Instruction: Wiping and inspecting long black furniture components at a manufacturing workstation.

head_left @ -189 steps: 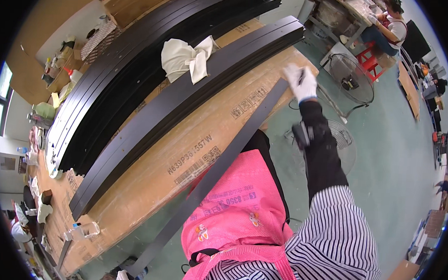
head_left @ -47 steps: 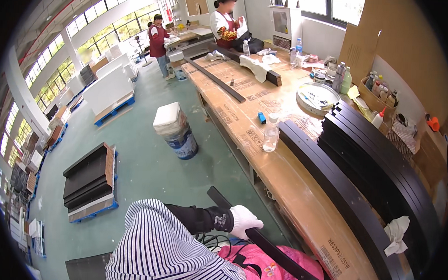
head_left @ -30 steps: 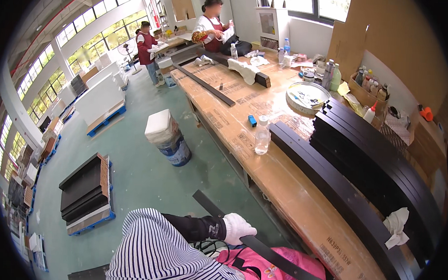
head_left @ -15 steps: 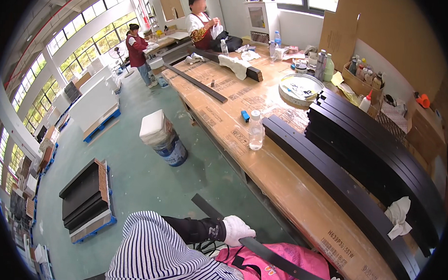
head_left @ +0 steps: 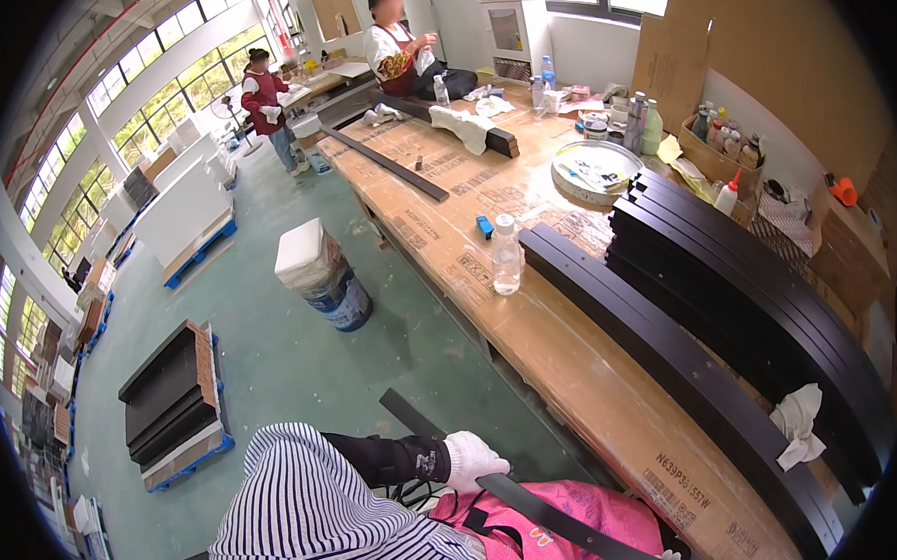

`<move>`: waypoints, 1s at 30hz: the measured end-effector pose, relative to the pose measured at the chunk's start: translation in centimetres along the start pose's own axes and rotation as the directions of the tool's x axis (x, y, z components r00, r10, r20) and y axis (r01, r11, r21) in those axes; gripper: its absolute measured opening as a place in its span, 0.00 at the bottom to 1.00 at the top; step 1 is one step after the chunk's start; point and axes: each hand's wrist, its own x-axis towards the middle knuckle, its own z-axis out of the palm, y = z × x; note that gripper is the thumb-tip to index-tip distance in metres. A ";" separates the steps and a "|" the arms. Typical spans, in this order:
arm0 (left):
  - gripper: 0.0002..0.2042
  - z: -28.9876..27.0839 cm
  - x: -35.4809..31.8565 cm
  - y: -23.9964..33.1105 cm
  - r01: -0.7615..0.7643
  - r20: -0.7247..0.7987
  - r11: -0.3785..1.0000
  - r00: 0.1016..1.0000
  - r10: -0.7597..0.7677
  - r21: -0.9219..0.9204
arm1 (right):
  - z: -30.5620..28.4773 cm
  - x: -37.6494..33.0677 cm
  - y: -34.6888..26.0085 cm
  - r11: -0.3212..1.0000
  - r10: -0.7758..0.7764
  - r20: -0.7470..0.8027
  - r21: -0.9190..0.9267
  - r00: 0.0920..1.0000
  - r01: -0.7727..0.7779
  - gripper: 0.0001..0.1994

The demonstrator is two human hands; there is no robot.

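My left hand [head_left: 475,461], in a white glove below a black arm cover, is closed around a long flat black strip [head_left: 556,522] with small holes in it. The strip slants across my lap, over a pink apron [head_left: 599,507], its far end sticking out past the left hand over the floor. Only a scrap of my right hand [head_left: 673,559], also in a white glove, shows by the strip's near end at the lower edge. Its fingers are mostly hidden, so its grip is unclear.
A cardboard-covered workbench [head_left: 565,355] runs along my right, bearing a long black beam [head_left: 645,354], stacked black beams [head_left: 738,293], a clear bottle [head_left: 507,255] and a white rag [head_left: 798,425]. On the floor stand a covered bucket [head_left: 326,275] and a loaded pallet [head_left: 173,403]. Two people work farther back.
The view has shifted slightly, and the standing person at the back has moved their arms. My left hand keeps its hold on the black strip, which lies nearly as before.
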 end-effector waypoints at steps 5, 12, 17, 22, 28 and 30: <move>0.20 -0.4 0.1 -0.1 -0.015 -0.022 1.000 1.000 0.015 -0.003 | 0.0 0.0 0.1 1.000 0.010 -0.017 0.025 1.000 -0.010 0.17; 0.19 0.3 0.3 0.8 -0.022 -0.024 0.999 0.999 0.021 -0.025 | -1.4 -0.2 1.8 0.997 0.026 -0.100 0.070 0.995 -0.019 0.18; 0.19 0.0 0.2 0.1 -0.074 -0.139 0.997 0.988 0.072 -0.010 | -1.4 1.2 2.5 0.898 -0.222 0.082 -0.370 0.972 0.236 0.17; 0.20 0.2 0.0 -0.5 0.005 -0.020 1.000 1.000 -0.005 -0.005 | 0.9 0.8 0.4 0.922 0.211 0.109 0.309 0.971 -0.235 0.17; 0.21 0.0 0.6 -0.7 -0.009 -0.006 1.000 1.000 0.009 -0.010 | -0.4 1.2 2.5 0.996 -0.006 0.100 0.090 0.995 -0.003 0.20; 0.21 0.3 0.7 -1.0 -0.018 -0.018 1.000 1.000 0.018 -0.014 | -1.5 1.5 3.6 0.999 -0.052 0.118 0.001 0.992 0.053 0.21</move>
